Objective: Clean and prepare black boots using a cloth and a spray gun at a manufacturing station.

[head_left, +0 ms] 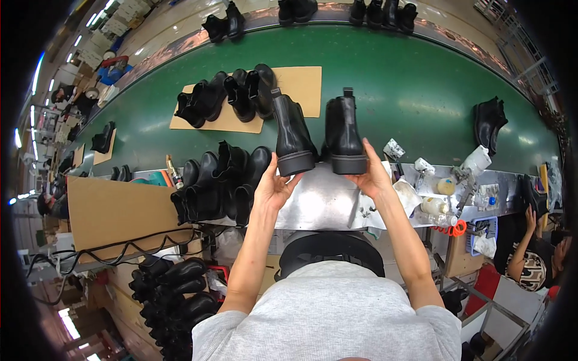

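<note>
Head view: two hands, each with a black ankle boot held by the sole end over the metal surface.

Nearest is the grey sweater (328, 313); beyond it the left hand (274, 183) cups the left boot (293, 135) and the right hand (373, 177) clasps the right boot (344, 132), hands apart, boots side by side above the metal surface (319, 204) at the near edge of the green conveyor belt (409, 90). Judging by this, level soles and a firm hold would keep the pair matched; black boots (220, 183) crowd the left.
</note>
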